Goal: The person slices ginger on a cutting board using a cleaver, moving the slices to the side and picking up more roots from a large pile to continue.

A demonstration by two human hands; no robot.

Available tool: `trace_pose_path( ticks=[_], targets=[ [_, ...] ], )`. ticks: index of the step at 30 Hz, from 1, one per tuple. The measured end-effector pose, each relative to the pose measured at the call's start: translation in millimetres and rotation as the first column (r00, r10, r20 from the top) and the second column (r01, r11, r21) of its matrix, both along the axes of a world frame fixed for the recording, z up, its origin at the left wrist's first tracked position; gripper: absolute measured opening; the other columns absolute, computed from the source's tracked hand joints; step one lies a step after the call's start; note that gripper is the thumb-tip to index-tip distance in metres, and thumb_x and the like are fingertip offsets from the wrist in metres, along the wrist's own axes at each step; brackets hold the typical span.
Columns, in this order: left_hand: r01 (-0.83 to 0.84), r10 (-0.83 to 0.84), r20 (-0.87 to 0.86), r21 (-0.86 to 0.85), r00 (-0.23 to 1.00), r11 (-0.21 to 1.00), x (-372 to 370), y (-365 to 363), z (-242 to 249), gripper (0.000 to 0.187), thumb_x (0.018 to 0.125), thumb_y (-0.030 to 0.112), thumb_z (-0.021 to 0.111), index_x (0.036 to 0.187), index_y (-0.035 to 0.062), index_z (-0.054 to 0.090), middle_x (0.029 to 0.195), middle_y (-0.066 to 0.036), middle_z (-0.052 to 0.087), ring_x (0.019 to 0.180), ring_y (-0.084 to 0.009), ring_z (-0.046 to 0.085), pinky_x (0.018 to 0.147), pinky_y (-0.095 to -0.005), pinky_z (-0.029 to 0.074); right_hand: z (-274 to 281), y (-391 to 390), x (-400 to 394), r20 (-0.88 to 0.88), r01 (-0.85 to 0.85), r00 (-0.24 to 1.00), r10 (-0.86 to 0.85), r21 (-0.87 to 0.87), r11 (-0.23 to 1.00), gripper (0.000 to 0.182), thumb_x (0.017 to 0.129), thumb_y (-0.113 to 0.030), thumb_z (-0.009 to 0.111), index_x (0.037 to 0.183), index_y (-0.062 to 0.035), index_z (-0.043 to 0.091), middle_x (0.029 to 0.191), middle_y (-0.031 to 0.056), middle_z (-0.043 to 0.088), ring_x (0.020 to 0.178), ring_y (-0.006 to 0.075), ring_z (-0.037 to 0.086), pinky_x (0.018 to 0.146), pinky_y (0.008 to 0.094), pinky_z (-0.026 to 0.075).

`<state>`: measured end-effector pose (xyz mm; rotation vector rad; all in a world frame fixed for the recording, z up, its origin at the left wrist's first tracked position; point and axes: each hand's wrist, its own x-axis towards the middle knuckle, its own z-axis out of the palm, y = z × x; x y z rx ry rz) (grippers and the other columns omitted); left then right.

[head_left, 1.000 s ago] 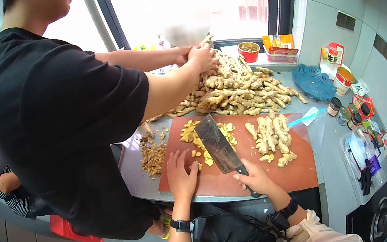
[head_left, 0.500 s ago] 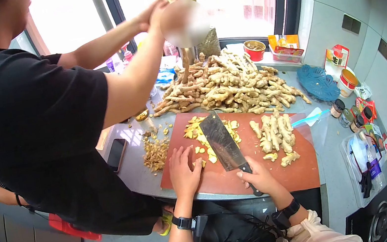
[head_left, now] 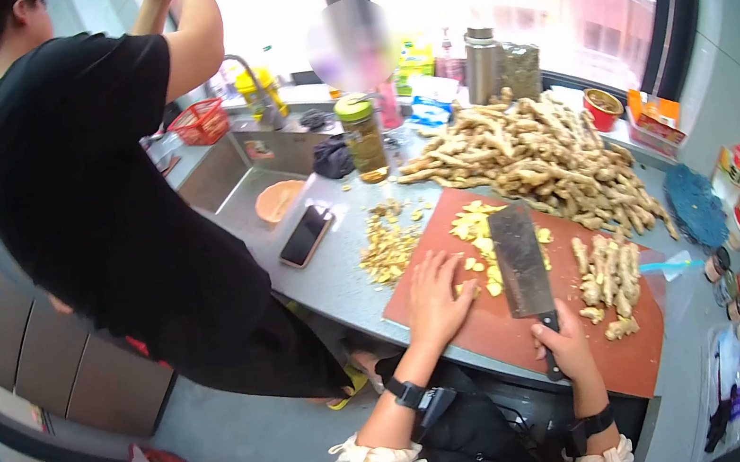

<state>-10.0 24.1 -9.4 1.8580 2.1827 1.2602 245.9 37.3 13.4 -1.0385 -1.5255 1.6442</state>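
Note:
My right hand is wrapped round the black handle of a cleaver, whose broad blade lies over the brown cutting board. My left hand rests on the board's left part, fingers spread, close to a few yellow ginger slices. Sliced ginger lies left of the blade and partly behind it. To the right of the blade are several peeled ginger roots. A big heap of unpeeled ginger sits behind the board, and peel scraps lie to its left.
A person in black stands at the left, arms raised. Nearby are a phone, a green-lidded jar and a sink with an orange bowl. A blue plate and small jars stand at the right.
The view has swung left, so the counter appears further right and the sink shows. The other person stands more upright, further left. My hands keep about the same places on the board.

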Motion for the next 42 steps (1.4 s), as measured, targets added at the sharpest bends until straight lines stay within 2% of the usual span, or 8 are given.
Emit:
trace_pose_path(
  ticks=[8,10,14,18,28,32,34,42],
  targets=[
    [0.005,-0.003,0.045,-0.036,0.999,0.999,0.6,-1.1,1.0,0.055,0.093,0.039,0.07,0.137,0.0062,0.062,0.148,-0.019,0.056,0.146,-0.0383,0.043,0.123,-0.0499,0.031,8.1,-3.5,-2.8,-0.021,0.02,1.0,-0.019,0.019,1.0,0.025,0.095,-0.006,0.063,0.118,-0.0004,0.055,0.079,0.0036,0.06,0.057,0.0096,0.057,0.053,0.025,0.05],
    [-0.013,0.014,0.044,-0.027,0.999,1.0,1.1,-0.7,-1.1,0.055,0.093,0.039,0.07,0.137,0.0059,0.062,0.147,-0.02,0.056,0.146,-0.0383,0.043,0.124,-0.05,0.031,6.9,-3.5,-3.0,-0.005,0.068,0.998,-0.068,0.032,0.997,0.025,0.095,-0.006,0.064,0.118,-0.0005,0.055,0.077,0.0035,0.06,0.057,0.0096,0.057,0.052,0.0246,0.05],
    [-0.002,0.005,0.064,-0.044,0.998,0.999,0.4,-0.5,-1.2,0.054,0.095,0.039,0.069,0.14,0.0096,0.061,0.148,-0.018,0.055,0.148,-0.0379,0.04,0.124,-0.0518,0.029,9.3,-3.3,-3.1,-0.005,0.055,0.998,-0.055,0.017,0.998,0.026,0.096,-0.008,0.064,0.118,-0.001,0.055,0.077,0.0035,0.059,0.057,0.0096,0.057,0.051,0.0242,0.05],
    [0.008,-0.004,0.086,-0.05,0.996,0.999,0.8,-1.1,-0.4,0.055,0.095,0.038,0.069,0.141,0.0094,0.06,0.15,-0.018,0.054,0.149,-0.038,0.039,0.125,-0.0512,0.029,3.6,-3.5,-4.0,-0.052,0.076,0.996,-0.075,0.021,0.997,0.027,0.096,-0.008,0.063,0.12,-0.0014,0.054,0.076,0.0028,0.057,0.057,0.009,0.055,0.05,0.0237,0.049],
    [0.013,-0.007,0.102,-0.05,0.995,0.999,1.6,-2.4,2.2,0.055,0.095,0.036,0.068,0.14,0.0069,0.06,0.149,-0.019,0.054,0.149,-0.0371,0.039,0.125,-0.0506,0.028,-3.4,1.1,-0.5,-0.014,0.046,0.999,-0.046,0.032,0.998,0.037,0.097,-0.009,0.062,0.131,-0.0032,0.051,0.075,0.0027,0.057,0.053,0.0092,0.055,0.048,0.0231,0.049],
    [0.011,-0.007,0.101,-0.039,0.995,0.999,2.0,-2.7,1.8,0.055,0.094,0.035,0.069,0.14,0.0063,0.06,0.149,-0.019,0.054,0.149,-0.0374,0.039,0.125,-0.0508,0.029,-1.1,-0.8,-1.4,-0.015,0.051,0.999,-0.051,0.05,0.997,0.036,0.097,-0.01,0.062,0.131,-0.003,0.051,0.076,0.0028,0.057,0.054,0.0091,0.055,0.049,0.0229,0.049],
    [0.016,-0.012,0.106,-0.039,0.994,0.999,1.9,-2.7,3.1,0.056,0.094,0.035,0.069,0.14,0.006,0.06,0.149,-0.019,0.054,0.149,-0.0375,0.04,0.125,-0.0509,0.029,4.6,-3.5,-3.2,-0.038,0.068,0.997,-0.067,0.022,0.997,0.03,0.096,-0.006,0.062,0.125,-0.0008,0.053,0.078,0.0026,0.057,0.059,0.0083,0.055,0.051,0.0229,0.05],
    [0.012,-0.008,0.086,-0.04,0.996,0.999,1.0,-2.6,4.1,0.054,0.093,0.036,0.071,0.136,0.0053,0.062,0.148,-0.019,0.055,0.148,-0.0371,0.041,0.125,-0.0502,0.029,7.3,-3.8,-2.8,-0.025,0.052,0.998,-0.051,0.035,0.998,0.029,0.096,-0.007,0.062,0.123,-0.001,0.053,0.078,0.0032,0.058,0.059,0.0092,0.056,0.052,0.0237,0.05]
  ],
)
